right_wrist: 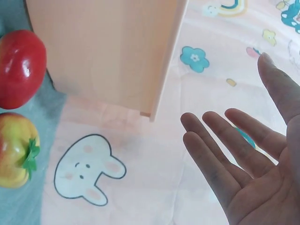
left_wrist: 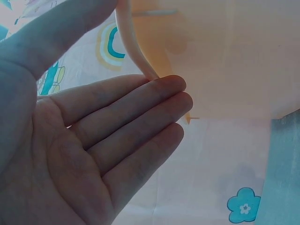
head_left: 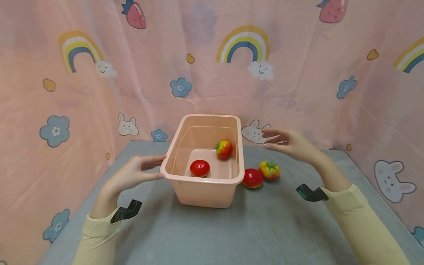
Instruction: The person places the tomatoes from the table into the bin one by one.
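Note:
A pink plastic bin [head_left: 204,191] stands on the table. Inside it lie a shiny red round fruit [head_left: 200,168] and a red-orange tomato [head_left: 224,149] with a green top. My left hand [head_left: 140,171] is at the bin's left rim; in the left wrist view its fingers [left_wrist: 140,108] are straight along the bin's outer side, the thumb at the rim. To the right of the bin, my right hand [head_left: 281,141] hovers in the air, fingers extended and holding nothing. Below it, another red fruit [head_left: 253,178] sits against a yellow-red tomato [head_left: 269,170], just outside the bin.
The grey tabletop [head_left: 212,235] extends in front of the bin and to both sides. Behind it hangs a pink curtain [head_left: 212,95] printed with rainbows, rabbits and flowers. Black wrist straps [head_left: 311,193] are on both sleeves.

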### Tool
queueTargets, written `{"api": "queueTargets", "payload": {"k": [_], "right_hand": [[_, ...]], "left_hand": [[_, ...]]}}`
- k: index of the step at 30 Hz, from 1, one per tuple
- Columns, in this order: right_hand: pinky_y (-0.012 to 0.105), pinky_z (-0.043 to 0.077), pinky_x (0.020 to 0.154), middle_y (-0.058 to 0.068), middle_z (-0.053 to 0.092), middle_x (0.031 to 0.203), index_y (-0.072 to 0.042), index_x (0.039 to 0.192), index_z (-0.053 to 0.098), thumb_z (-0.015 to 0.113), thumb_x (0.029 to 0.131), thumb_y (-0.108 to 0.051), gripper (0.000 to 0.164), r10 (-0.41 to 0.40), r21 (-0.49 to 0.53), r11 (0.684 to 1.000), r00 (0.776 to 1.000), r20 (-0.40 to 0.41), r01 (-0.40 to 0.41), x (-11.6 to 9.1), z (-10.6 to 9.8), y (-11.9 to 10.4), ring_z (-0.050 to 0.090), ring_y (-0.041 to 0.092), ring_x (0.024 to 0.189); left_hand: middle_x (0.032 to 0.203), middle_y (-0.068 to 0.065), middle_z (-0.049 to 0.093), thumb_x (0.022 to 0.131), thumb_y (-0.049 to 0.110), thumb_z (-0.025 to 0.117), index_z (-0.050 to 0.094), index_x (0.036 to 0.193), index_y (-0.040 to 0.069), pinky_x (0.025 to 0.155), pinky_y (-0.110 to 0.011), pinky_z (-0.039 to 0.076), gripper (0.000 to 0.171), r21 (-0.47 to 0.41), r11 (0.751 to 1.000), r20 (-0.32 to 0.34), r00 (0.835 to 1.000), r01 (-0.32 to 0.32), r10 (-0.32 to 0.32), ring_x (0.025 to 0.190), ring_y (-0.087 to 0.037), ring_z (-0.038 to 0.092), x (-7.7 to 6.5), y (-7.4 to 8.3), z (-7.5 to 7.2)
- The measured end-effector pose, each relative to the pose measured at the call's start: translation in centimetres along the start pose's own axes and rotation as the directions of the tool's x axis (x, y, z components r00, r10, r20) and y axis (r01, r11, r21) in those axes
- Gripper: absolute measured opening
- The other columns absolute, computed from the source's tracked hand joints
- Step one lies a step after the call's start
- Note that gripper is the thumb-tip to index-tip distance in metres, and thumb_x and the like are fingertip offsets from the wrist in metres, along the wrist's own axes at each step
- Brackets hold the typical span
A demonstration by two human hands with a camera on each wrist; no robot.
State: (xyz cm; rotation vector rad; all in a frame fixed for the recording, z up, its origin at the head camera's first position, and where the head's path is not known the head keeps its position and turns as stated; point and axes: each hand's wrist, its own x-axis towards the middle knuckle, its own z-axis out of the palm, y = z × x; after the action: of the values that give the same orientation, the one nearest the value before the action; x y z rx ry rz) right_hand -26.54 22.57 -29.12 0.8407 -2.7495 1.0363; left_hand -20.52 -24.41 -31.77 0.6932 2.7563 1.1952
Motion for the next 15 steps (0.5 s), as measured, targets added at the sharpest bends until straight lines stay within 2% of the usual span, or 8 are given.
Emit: {"api": "queueTargets", "payload": {"k": [15], "right_hand": [[0.047, 0.056, 0.084, 0.013, 0.062, 0.125, -0.014, 0.135, 0.052, 0.065, 0.090, -0.034, 0.052, 0.067, -0.036, 0.997, 0.998, -0.017, -0.067, -2.2, -0.2, 2.5, 0.064, 0.032, 0.107]], "left_hand": [[0.134, -0.001, 0.057, 0.079, 0.043, 0.074, 0.053, 0.136, 0.016, 0.099, -0.041, 0.049, 0.067, 0.001, 1.000, 0.001, 1.000, 0.003, -0.003, 0.122, -0.021, 0.056, 0.0, -0.1, 0.0]]}}
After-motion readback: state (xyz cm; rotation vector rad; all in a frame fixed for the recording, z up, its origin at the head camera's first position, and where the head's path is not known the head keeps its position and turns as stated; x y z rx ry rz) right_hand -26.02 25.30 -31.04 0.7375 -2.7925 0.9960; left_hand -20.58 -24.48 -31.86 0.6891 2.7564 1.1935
